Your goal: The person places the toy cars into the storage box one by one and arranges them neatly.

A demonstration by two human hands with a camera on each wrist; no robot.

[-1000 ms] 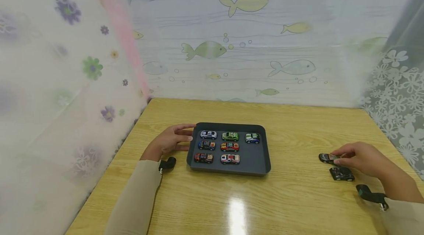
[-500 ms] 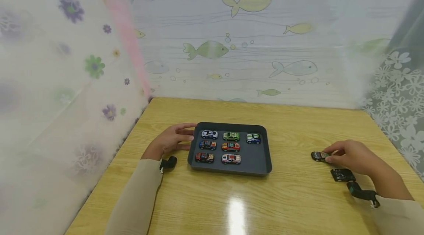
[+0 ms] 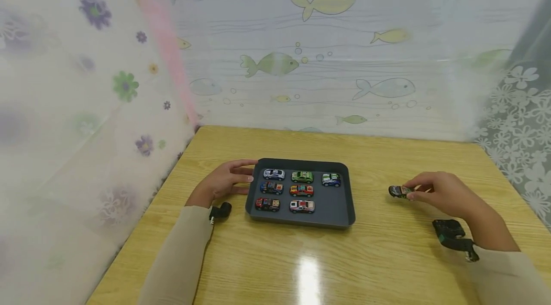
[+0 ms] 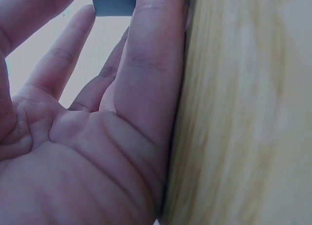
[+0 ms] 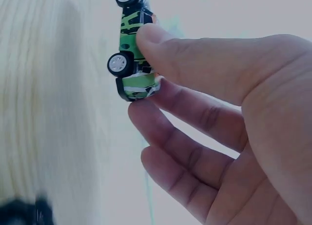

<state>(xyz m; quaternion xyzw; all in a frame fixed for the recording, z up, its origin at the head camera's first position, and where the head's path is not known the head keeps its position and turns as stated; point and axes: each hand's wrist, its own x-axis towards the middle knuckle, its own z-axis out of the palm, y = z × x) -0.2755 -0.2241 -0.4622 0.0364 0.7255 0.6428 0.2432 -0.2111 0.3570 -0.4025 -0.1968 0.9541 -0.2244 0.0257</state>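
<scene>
My right hand [image 3: 443, 195] pinches a black and green toy car [image 3: 399, 192] between thumb and fingers, to the right of the tray. Close up in the right wrist view, the toy car [image 5: 134, 54] shows green-and-black sides and white-rimmed wheels. The dark grey tray [image 3: 331, 216] holds several small toy cars in columns, among them a white one [image 3: 274, 174], a green one [image 3: 302, 177] and a red one [image 3: 267, 204]. My left hand [image 3: 225, 181] rests on the table with its fingers extended, fingertips right at the tray's left wall.
A black toy car [image 3: 449, 226] lies on the wooden table [image 3: 387, 262], partly behind the right wrist camera [image 3: 456, 243]. Behind the table hangs a curtain [image 3: 323, 80] printed with fish; a flowered one [image 3: 86, 176] hangs along the left side.
My right hand has carried the black and green toy car leftward toward the tray, away from the black car. The left hand stays at the tray's left side.
</scene>
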